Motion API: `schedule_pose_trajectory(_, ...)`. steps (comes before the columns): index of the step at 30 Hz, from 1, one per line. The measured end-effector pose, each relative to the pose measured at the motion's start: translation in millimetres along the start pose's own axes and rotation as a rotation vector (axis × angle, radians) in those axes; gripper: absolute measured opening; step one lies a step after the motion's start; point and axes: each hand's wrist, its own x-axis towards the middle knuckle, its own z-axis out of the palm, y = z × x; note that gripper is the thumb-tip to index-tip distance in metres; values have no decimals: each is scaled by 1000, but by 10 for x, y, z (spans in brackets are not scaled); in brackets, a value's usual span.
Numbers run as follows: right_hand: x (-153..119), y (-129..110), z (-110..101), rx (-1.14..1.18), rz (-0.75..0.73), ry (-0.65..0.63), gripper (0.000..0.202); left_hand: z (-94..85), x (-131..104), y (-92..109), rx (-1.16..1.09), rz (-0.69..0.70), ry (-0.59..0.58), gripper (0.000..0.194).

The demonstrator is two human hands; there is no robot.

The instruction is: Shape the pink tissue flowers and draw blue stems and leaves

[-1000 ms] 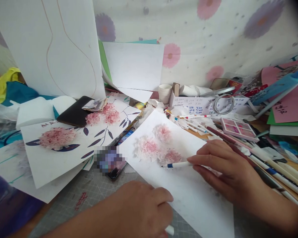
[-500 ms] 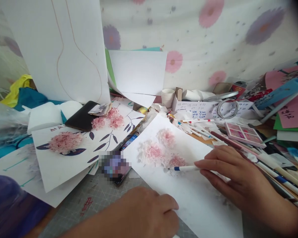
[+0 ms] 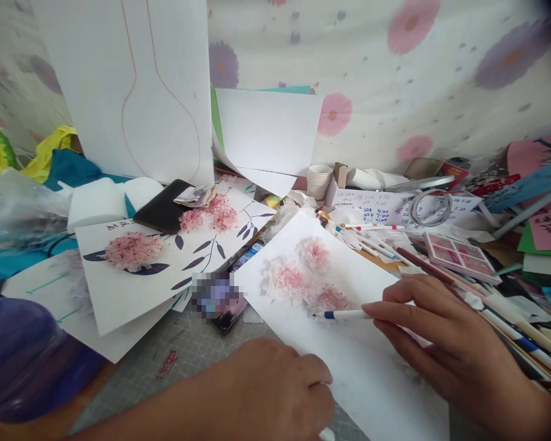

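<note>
My right hand (image 3: 441,331) pinches a slim white paintbrush (image 3: 349,315) with a blue band. Its dark, fine tip is by the lowest of three pink-and-white ruffled flowers (image 3: 333,298) on a white sheet of paper (image 3: 349,367). At the sheet's lower left edge, my left hand (image 3: 280,389) is closed with its fingers curled under. A bit of something white (image 3: 327,434) shows below those fingers; what it is stays hidden.
A phone (image 3: 227,309) lies on the grey cutting mat (image 3: 165,383). At left are flower pictures (image 3: 133,300) and a black wallet (image 3: 163,205). Paper cups (image 3: 319,182), a pink palette (image 3: 461,256) and several brushes (image 3: 528,337) crowd the right and back.
The view has turned slightly left, so most things sit further right in the picture. Both hands keep nearly the same pose, with the brush tip still by the lowest flower.
</note>
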Motion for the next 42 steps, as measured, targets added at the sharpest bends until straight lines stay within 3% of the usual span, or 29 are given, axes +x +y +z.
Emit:
schedule_pose_trajectory(6,-5,14,20,-32,-9,32,30,62,32,-29,11,24,44,13)
schedule_pose_trajectory(14,5,-3,73,-38,7,35,29,51,42,-29,45,30,-20,11)
schedule_pose_trajectory(23,18,0,69,-28,23,54,28,222,-8,-67,29,45,165,8)
schedule_pose_trajectory(28,0,18,51,13,21,29,26,201,-5,-63,29,53,157,11)
schedule_pose_trajectory(38,-9,90,-4,46,5,47,26,128,61,-53,52,47,27,15)
schedule_pose_trajectory(42,-58,159,8,64,61,78,24,134,88,-72,78,51,-14,14)
